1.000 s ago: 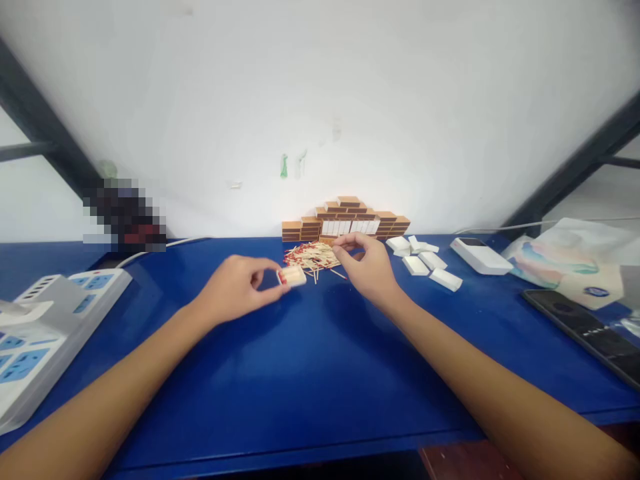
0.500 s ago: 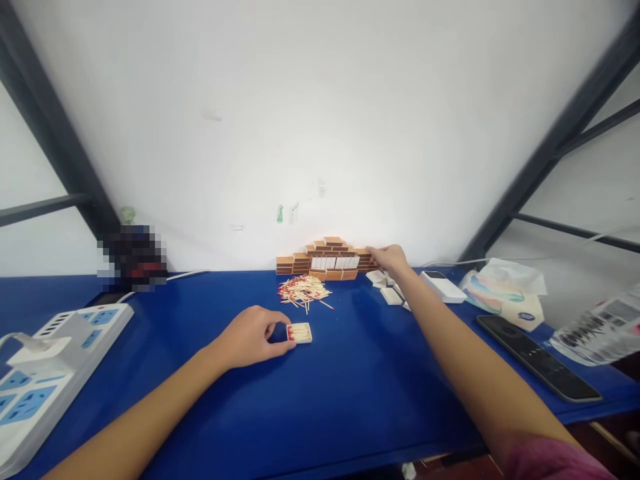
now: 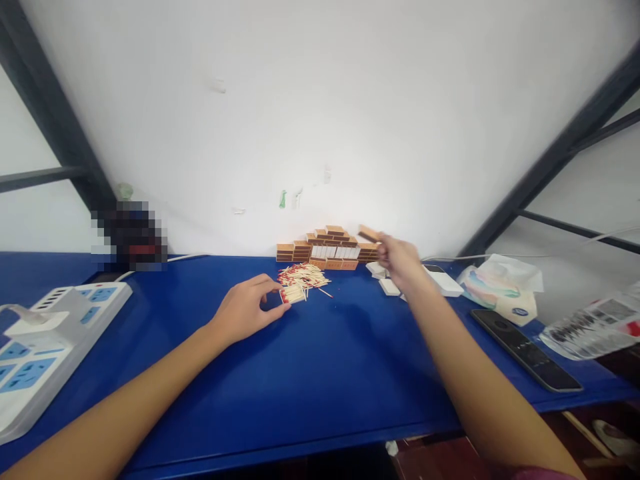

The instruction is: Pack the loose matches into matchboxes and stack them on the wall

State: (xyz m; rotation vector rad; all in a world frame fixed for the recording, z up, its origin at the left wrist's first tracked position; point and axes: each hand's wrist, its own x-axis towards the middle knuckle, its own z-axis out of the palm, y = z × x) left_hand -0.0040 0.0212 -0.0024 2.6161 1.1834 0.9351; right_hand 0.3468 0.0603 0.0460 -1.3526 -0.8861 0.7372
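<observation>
Between thumb and fingers, my left hand [image 3: 249,308] grips a small white matchbox tray [image 3: 283,297] with matches in it. The tray is tilted against the near edge of a heap of red-tipped matches [image 3: 303,275]. My right hand [image 3: 401,261] is closed on a brown matchbox [image 3: 369,233], raised at the right end of a stepped stack of matchboxes [image 3: 327,238]. White tray-like pieces stand in a row within the stack. Below my right hand lie several white cardboard pieces [image 3: 389,287], partly hidden by the wrist.
A power strip [image 3: 65,347] with a plugged-in adapter lies at the left. On the right are a white device [image 3: 444,282], a tissue pack [image 3: 505,290], a black phone [image 3: 525,350] and a clear plastic package [image 3: 595,323]. A white wall rises behind the blue table [image 3: 300,387].
My right hand has lifted a matchbox off the stack's right end. The left hand has carried the tray forward to the match heap and tipped it.
</observation>
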